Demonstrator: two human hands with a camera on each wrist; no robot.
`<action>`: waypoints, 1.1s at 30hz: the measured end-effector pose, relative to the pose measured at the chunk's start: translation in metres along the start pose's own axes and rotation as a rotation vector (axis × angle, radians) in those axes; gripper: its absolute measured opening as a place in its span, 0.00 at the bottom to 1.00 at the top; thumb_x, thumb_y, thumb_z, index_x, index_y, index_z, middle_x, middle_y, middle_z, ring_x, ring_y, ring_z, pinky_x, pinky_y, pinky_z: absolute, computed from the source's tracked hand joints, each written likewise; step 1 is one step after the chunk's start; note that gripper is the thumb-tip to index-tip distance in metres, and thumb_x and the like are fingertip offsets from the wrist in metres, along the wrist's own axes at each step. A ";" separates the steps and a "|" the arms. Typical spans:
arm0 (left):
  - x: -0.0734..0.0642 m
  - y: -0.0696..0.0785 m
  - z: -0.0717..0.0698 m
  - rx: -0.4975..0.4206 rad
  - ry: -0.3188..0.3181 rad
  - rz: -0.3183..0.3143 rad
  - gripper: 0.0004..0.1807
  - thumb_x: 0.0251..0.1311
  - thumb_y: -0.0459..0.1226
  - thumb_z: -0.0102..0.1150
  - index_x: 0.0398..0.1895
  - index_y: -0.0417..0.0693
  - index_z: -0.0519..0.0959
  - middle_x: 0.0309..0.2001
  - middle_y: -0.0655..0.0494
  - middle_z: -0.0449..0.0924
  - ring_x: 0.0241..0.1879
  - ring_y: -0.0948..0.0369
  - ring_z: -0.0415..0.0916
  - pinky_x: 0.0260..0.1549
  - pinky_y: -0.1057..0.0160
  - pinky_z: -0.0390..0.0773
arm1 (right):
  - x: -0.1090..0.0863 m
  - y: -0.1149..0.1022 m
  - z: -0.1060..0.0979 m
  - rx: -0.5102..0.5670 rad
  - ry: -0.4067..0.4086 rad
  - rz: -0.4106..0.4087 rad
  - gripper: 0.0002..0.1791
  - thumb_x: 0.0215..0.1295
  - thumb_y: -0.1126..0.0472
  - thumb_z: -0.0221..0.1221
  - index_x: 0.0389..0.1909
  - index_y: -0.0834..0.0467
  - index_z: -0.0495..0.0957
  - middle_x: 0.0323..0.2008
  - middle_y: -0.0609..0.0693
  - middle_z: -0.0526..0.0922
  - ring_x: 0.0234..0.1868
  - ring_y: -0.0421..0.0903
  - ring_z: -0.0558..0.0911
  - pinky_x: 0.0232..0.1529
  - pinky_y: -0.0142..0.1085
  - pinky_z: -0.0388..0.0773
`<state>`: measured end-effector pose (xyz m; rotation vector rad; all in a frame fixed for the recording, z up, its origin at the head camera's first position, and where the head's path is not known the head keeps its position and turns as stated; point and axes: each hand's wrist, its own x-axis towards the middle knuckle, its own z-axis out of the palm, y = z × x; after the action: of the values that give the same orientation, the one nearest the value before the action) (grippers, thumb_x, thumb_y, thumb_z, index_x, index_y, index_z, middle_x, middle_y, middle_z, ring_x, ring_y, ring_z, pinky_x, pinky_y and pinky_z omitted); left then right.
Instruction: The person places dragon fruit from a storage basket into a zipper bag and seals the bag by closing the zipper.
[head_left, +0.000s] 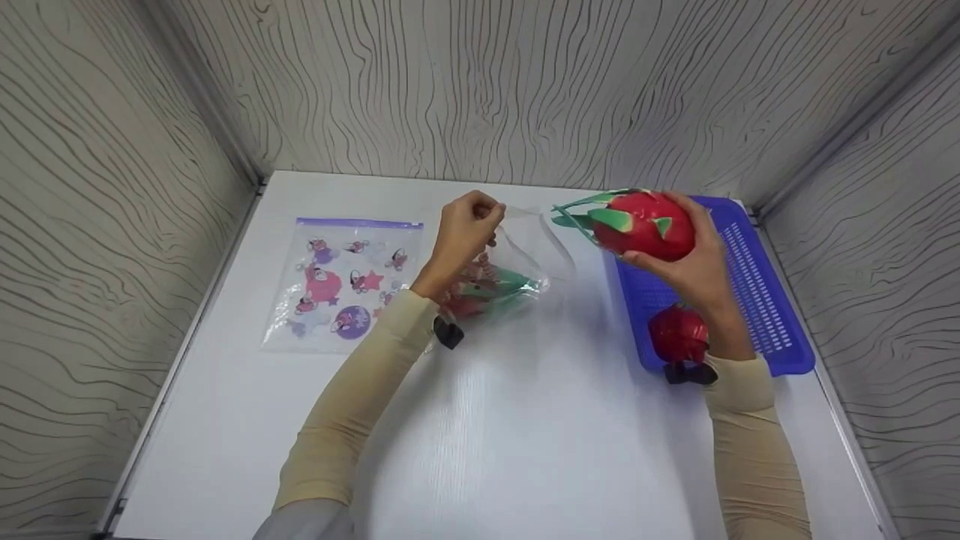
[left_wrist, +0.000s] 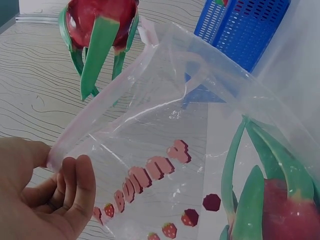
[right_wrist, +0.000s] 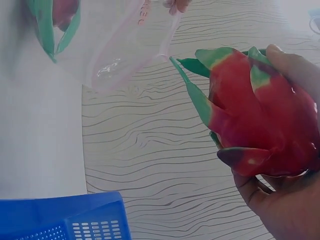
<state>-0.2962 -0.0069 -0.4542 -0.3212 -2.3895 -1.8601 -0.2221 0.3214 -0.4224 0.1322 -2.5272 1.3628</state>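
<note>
My left hand (head_left: 466,238) pinches the rim of a clear zip bag (left_wrist: 145,115) printed with pink letters and strawberries, its mouth spread toward the right. Inside that bag lies a dragon fruit (left_wrist: 287,205) with green leaf tips. My right hand (head_left: 697,274) grips a second red dragon fruit (head_left: 651,225), held up above the far part of the blue basket. Its green tips point left to the bag's mouth, and the fruit is outside the bag. In the right wrist view, the thumb and fingers wrap the fruit's rounded end.
The blue perforated basket (head_left: 757,292) stands at the table's right side, with another red fruit (head_left: 677,334) in it, partly hidden by the right wrist. A flat printed zip bag (head_left: 345,285) with a purple seal lies at the left. Wood-patterned walls (head_left: 480,90) enclose the white table (head_left: 495,435).
</note>
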 end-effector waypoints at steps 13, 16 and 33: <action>0.000 0.001 0.000 -0.003 0.001 -0.006 0.10 0.76 0.37 0.60 0.45 0.38 0.83 0.33 0.52 0.83 0.23 0.63 0.80 0.30 0.59 0.89 | -0.005 -0.002 0.009 0.055 -0.037 -0.012 0.51 0.60 0.58 0.78 0.81 0.43 0.62 0.78 0.52 0.66 0.78 0.58 0.66 0.72 0.61 0.74; -0.001 0.002 0.000 -0.003 -0.006 -0.005 0.10 0.76 0.37 0.60 0.45 0.38 0.83 0.34 0.50 0.83 0.22 0.64 0.80 0.32 0.56 0.89 | -0.006 -0.003 0.012 0.058 -0.046 -0.007 0.51 0.60 0.59 0.78 0.81 0.44 0.62 0.78 0.52 0.66 0.78 0.56 0.66 0.72 0.59 0.75; -0.002 0.003 0.001 0.001 -0.014 -0.001 0.10 0.76 0.37 0.60 0.45 0.37 0.83 0.37 0.41 0.86 0.22 0.65 0.79 0.29 0.58 0.88 | -0.004 0.002 0.033 0.126 -0.088 0.001 0.50 0.60 0.61 0.77 0.81 0.46 0.62 0.79 0.54 0.66 0.79 0.58 0.66 0.73 0.62 0.73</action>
<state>-0.2939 -0.0055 -0.4518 -0.3337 -2.3995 -1.8632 -0.2249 0.2950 -0.4421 0.2196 -2.5105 1.5491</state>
